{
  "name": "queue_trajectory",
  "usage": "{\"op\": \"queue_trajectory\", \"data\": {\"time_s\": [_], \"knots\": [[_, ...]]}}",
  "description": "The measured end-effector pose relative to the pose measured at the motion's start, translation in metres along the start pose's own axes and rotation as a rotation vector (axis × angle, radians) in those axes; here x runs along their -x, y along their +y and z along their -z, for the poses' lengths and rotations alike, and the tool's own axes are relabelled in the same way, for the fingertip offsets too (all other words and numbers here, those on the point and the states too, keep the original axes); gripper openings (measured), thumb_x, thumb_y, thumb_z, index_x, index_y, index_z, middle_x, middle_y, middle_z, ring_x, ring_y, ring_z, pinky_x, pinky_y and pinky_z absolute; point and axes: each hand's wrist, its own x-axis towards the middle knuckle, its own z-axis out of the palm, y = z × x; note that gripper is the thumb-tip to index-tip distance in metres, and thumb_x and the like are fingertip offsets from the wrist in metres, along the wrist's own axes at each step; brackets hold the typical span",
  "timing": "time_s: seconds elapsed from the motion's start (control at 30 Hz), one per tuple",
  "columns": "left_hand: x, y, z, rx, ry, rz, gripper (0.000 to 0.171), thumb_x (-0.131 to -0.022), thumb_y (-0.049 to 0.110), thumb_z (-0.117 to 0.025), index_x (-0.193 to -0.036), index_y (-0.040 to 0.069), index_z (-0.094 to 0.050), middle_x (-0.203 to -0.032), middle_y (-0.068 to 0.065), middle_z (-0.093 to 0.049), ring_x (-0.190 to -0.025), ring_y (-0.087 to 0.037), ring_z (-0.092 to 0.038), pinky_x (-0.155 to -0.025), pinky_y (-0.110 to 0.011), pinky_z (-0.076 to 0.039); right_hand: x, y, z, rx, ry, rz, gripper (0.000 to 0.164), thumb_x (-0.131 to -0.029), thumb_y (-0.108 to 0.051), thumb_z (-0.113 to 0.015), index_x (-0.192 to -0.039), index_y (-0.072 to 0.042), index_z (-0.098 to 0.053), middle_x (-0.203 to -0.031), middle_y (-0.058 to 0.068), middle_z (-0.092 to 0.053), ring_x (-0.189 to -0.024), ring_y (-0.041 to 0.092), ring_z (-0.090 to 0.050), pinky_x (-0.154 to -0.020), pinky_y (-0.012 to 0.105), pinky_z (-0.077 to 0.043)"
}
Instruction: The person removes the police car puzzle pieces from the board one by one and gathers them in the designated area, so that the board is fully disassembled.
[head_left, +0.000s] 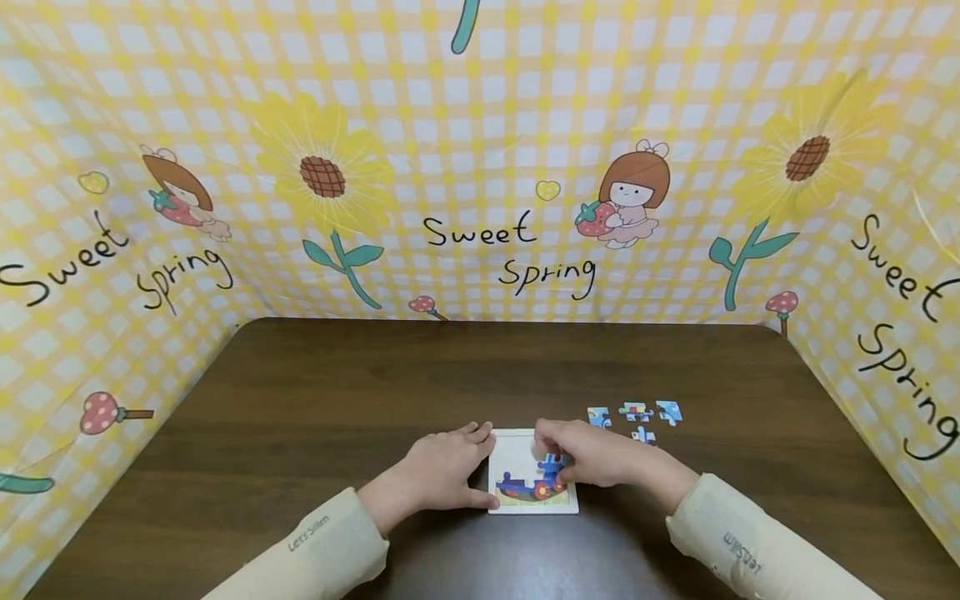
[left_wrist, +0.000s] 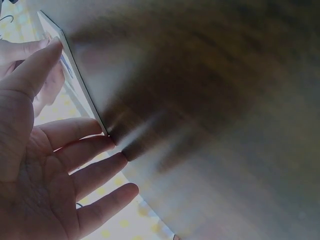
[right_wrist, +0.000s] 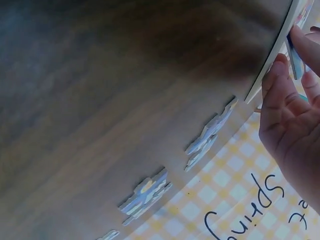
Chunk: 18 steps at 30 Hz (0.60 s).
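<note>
A small white-rimmed puzzle tray [head_left: 516,432] lies on the table, with its lower part filled by a blue and red picture [head_left: 525,491]. My left hand [head_left: 448,471] rests along the tray's left side, thumb at the near corner. In the left wrist view the fingers of that hand [left_wrist: 65,165] are straight and spread, some touching the tray's edge. Over the right half of the tray, my right hand [head_left: 592,452] pinches a blue puzzle piece [head_left: 552,463]. The right wrist view shows this piece [right_wrist: 295,59] tilted between thumb and fingers; whether it touches the tray is unclear.
Several loose puzzle pieces [head_left: 636,410] lie on the dark wooden table [head_left: 337,392], right of the tray and beyond my right wrist. A yellow checked cloth [head_left: 480,150] with printed flowers and lettering stands around the table's back and sides.
</note>
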Motion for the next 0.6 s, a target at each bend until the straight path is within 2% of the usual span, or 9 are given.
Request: {"op": "queue_trajectory", "data": {"time_s": [0.27, 0.6], "knots": [[0.0, 0.001, 0.0, 0.005, -0.015, 0.005, 0.09, -0.082, 0.069, -0.066, -0.147, 0.009, -0.049, -0.157, -0.009, -0.043, -0.143, -0.026, -0.044, -0.106, -0.045, -0.047, 0.002, 0.001, 0.003, -0.056, 0.001, 0.021, 0.022, -0.091, 0.0, -0.068, -0.1, -0.014, -0.054, -0.087, -0.003, -0.057, -0.077, 0.009, -0.052, -0.072, 0.024, -0.046], [0.0, 0.001, 0.001, -0.002, -0.009, 0.004, 0.09, -0.082, 0.069, -0.065, -0.147, 0.009, -0.049, -0.156, -0.009, -0.044, -0.143, -0.025, -0.045, -0.105, -0.044, -0.048, 0.007, 0.003, 0.014, -0.117, 0.057, 0.062, 0.016, -0.091, 0.0, -0.067, -0.1, -0.011, -0.06, -0.093, -0.002, -0.064, -0.081, 0.009, -0.053, -0.074, 0.024, -0.049]]}}
